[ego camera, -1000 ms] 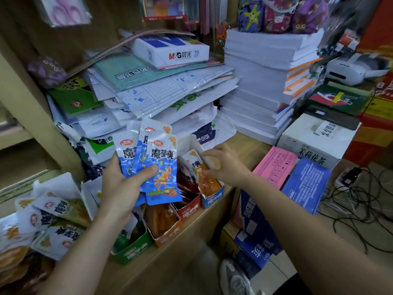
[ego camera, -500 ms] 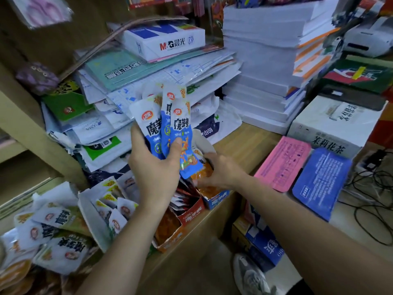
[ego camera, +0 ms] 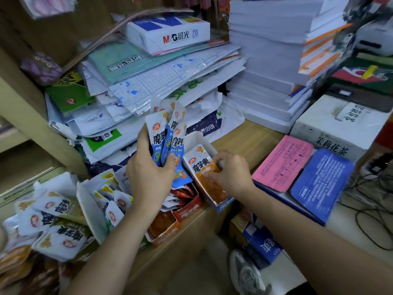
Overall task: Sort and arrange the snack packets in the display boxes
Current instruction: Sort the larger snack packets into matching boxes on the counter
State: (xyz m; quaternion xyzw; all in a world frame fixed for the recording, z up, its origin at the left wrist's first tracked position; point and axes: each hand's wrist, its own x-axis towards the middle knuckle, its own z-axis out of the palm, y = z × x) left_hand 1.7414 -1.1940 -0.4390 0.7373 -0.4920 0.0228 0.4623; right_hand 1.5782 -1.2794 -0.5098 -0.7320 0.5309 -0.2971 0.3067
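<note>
- While the left hand [ego camera: 148, 177] was raised above the wooden shelf [ego camera: 251, 141], its fingers and thumb were curled round a fanned bunch of blue packets [ego camera: 168, 143], gripping them upright by their lower halves.
- Just to the right, the right hand [ego camera: 231, 173] pinched an orange packet [ego camera: 204, 167], thumb on its printed face and fingers curled over its far edge. The packet stood tilted inside the blue box [ego camera: 223, 206], its white top sticking up.
- That blue box sat at the right end of a row of boxes, at the front edge of the shelf, with its tall white flap open behind the packet.
- Next to it on the left stood a red box [ego camera: 188, 209] holding red packets, then an orange box [ego camera: 163, 231] lower down with orange packets in it.
- Further left, a white box [ego camera: 89, 207] held small white packets standing on end, and loose packets [ego camera: 57, 211] lay heaped beside it near the left edge of the head view.
- Behind the boxes lay a slumped pile of papers [ego camera: 148, 81] with a ream of paper [ego camera: 170, 37] on top, and to its right rose a tall paper stack [ego camera: 268, 71].
- Lower at the right, a pink pad [ego camera: 282, 162] and a blue pad [ego camera: 321, 184] lay side by side.
- One shoe [ego camera: 246, 271] showed on the floor below.
</note>
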